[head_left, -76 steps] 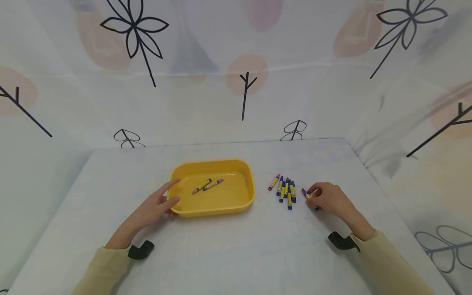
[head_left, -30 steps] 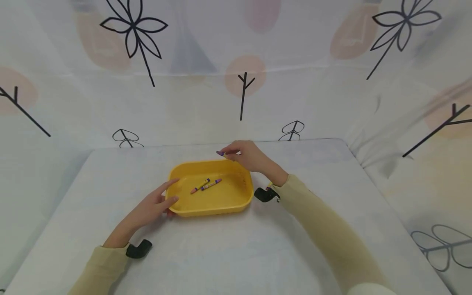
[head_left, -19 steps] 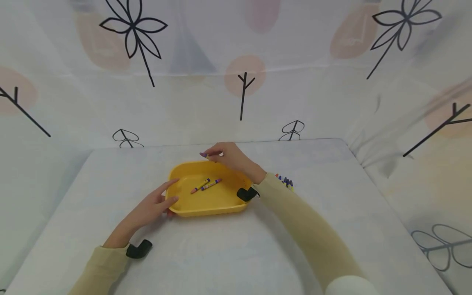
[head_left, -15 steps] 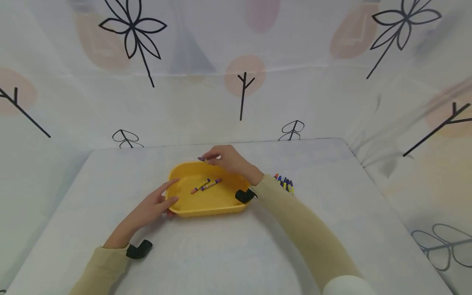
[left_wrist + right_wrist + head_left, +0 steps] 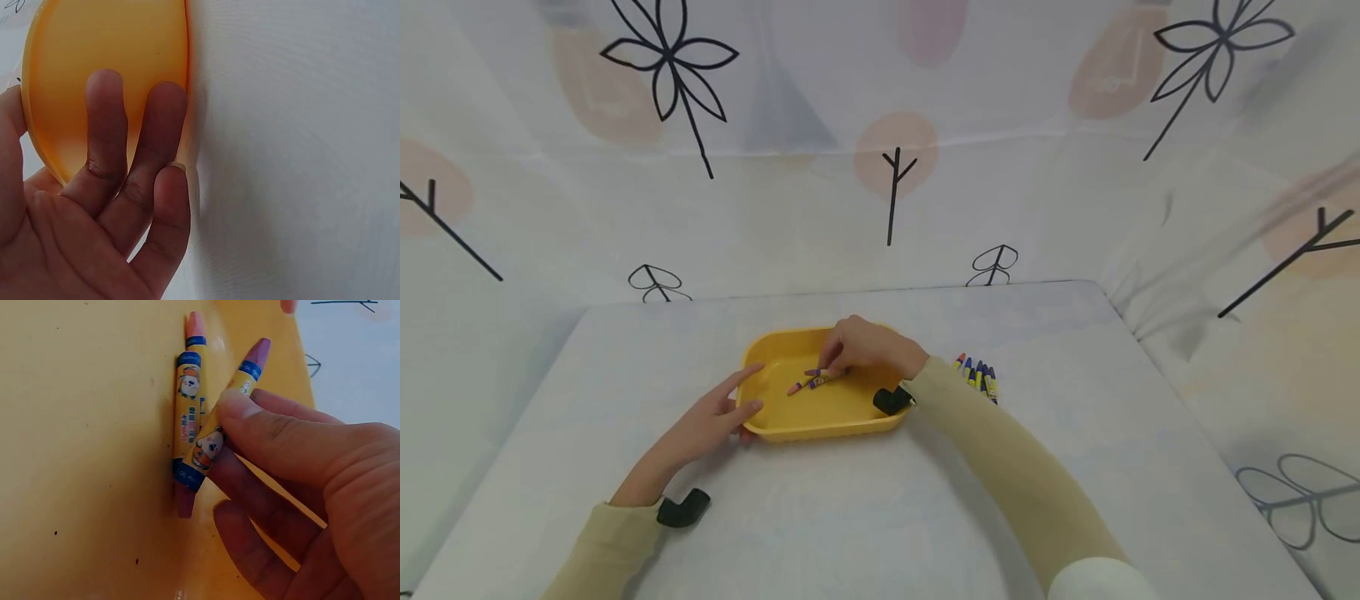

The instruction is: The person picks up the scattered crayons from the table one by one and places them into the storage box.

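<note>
A yellow tray [image 5: 820, 434] lies on the white table. My left hand [image 5: 700, 429] grips its left end; in the left wrist view several fingers [image 5: 106, 125] lie along the outer wall. Inside the tray, my right hand [image 5: 867, 343] pinches an oil pastel [image 5: 208, 450] with a purple tip between thumb and fingers. It is held at a slant, its lower end overlapping a second oil pastel [image 5: 185, 409] in the right wrist view. Beside that one lies a pink-tipped oil pastel [image 5: 195, 326]. Both have yellow and blue wrappers.
To the right of the tray, several oil pastels [image 5: 978, 377] lie in a loose group on the table [image 5: 820, 517], partly covered by the right sleeve [image 5: 1000, 458]. A patterned cloth [image 5: 820, 225] hangs behind and along the sides.
My right hand has picked up the purple oil pastel from the table at the right, carried it left over the tray and lowered it inside. My left hand has stayed at the tray's end.
</note>
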The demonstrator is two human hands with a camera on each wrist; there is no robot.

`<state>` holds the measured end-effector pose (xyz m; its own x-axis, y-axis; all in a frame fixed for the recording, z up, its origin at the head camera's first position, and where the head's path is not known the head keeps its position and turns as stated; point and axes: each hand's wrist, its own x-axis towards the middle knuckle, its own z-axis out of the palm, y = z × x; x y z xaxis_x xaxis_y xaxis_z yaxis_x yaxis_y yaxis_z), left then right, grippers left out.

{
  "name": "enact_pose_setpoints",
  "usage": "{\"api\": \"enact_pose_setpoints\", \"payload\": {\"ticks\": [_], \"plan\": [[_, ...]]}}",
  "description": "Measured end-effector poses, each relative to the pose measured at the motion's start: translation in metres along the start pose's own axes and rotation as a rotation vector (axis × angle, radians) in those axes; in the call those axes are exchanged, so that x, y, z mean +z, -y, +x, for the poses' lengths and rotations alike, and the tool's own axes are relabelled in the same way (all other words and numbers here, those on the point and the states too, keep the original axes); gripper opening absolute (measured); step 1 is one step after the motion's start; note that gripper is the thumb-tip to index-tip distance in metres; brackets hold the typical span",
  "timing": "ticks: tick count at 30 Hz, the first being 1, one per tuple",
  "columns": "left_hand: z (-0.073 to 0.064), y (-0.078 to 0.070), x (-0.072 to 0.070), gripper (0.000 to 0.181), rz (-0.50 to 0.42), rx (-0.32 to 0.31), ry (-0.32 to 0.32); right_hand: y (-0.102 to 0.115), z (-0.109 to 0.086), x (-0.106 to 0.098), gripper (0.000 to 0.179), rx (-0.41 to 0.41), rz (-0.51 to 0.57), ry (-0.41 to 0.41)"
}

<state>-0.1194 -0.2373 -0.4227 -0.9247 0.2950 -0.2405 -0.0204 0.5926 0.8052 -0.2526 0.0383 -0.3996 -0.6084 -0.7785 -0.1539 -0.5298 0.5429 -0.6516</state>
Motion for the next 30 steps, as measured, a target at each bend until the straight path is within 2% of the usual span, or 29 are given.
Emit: {"api": "enact_pose_setpoints", "payload": {"ticks": [7,19,25,30], "plan": [[0.000,0.000,0.001,0.064,-0.010,0.005,0.008,0.000,0.001,0.003,0.014,-0.010,-0.058,0.008],[0.001,0.000,0.001,0.064,0.000,0.002,0.005,0.001,0.003,0.005,0.025,-0.003,-0.071,0.000],[0.000,0.001,0.001,0.064,0.003,0.007,0.003,0.002,-0.004,-0.003,0.025,0.017,0.046,-0.028],[0.001,0.002,0.001,0.065,-0.008,-0.001,-0.002,0.008,-0.018,-0.027,0.027,-0.013,0.149,-0.067]]}}
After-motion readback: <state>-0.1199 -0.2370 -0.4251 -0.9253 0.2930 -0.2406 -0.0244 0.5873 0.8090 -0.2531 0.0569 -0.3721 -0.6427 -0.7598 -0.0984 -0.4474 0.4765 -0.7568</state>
